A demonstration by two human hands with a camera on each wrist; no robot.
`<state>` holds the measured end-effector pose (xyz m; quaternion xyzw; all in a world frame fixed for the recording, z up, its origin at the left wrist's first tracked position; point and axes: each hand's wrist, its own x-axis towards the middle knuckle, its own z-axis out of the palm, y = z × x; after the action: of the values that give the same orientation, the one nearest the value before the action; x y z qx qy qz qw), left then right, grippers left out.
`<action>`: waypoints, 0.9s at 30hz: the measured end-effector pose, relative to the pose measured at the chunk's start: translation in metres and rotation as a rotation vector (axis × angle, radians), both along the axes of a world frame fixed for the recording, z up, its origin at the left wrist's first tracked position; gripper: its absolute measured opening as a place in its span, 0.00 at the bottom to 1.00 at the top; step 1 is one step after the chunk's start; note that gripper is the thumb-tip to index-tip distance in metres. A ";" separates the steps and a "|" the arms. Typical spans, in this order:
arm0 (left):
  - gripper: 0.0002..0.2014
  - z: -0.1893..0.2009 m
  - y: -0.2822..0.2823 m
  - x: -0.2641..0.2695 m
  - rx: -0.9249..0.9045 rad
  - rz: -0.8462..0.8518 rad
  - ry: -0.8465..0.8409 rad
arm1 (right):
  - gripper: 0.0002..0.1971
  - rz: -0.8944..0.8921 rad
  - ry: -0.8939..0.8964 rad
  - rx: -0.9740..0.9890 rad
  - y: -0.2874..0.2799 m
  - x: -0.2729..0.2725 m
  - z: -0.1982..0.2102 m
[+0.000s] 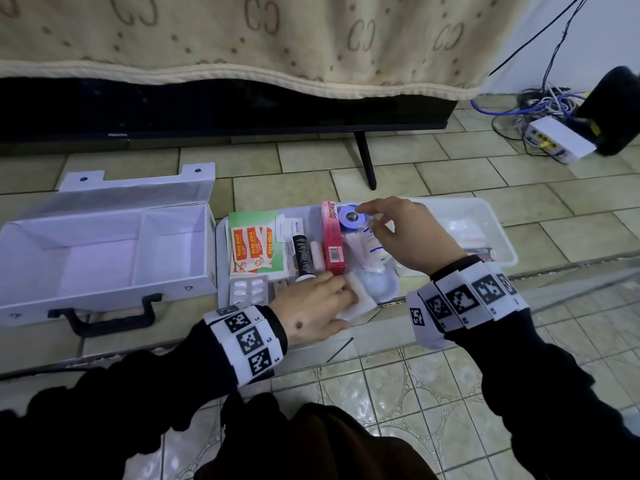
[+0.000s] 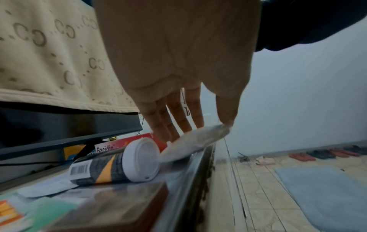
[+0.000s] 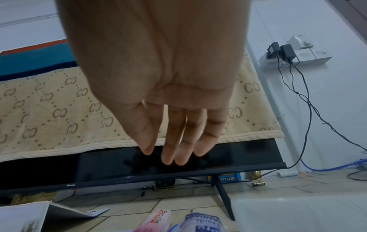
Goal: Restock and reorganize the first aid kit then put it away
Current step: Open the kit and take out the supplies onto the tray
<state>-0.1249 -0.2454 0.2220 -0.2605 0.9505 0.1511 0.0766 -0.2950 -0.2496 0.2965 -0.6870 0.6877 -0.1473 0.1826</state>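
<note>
While the left hand (image 1: 311, 306), palm down, pinches a white gauze pad (image 1: 363, 301), the right hand (image 1: 408, 237) hovers above the blue tape roll (image 1: 349, 216). Its fingers (image 3: 172, 141) hang loose and straight — holding nothing.

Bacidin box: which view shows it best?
Head view: the Bacidin box lies in full, label and barcode readable. Left wrist shows only a red strip with the name, behind the white-capped tube. Right wrist catches just one end at the bottom edge.
</note>
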 end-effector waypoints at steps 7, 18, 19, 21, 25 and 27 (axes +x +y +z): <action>0.19 -0.001 0.012 -0.004 0.088 0.011 0.110 | 0.17 -0.020 -0.005 -0.005 0.010 -0.009 -0.004; 0.22 -0.019 0.007 -0.009 0.060 0.080 0.121 | 0.18 -0.013 -0.003 -0.030 0.016 -0.011 -0.001; 0.23 -0.020 0.006 -0.009 0.055 0.079 0.122 | 0.18 -0.012 -0.002 -0.027 0.015 -0.010 -0.001; 0.23 -0.022 0.007 -0.008 0.041 0.076 0.118 | 0.17 -0.012 -0.002 -0.019 0.015 -0.009 0.000; 0.24 -0.022 0.011 -0.006 0.030 0.074 0.089 | 0.17 -0.020 -0.008 -0.010 0.014 -0.008 -0.001; 0.29 -0.022 0.007 -0.003 0.045 0.047 0.099 | 0.18 -0.023 -0.014 -0.005 0.014 -0.006 -0.002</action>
<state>-0.1277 -0.2380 0.2002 -0.2732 0.9431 0.1868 0.0319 -0.3009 -0.2358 0.2943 -0.6783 0.6941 -0.1558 0.1838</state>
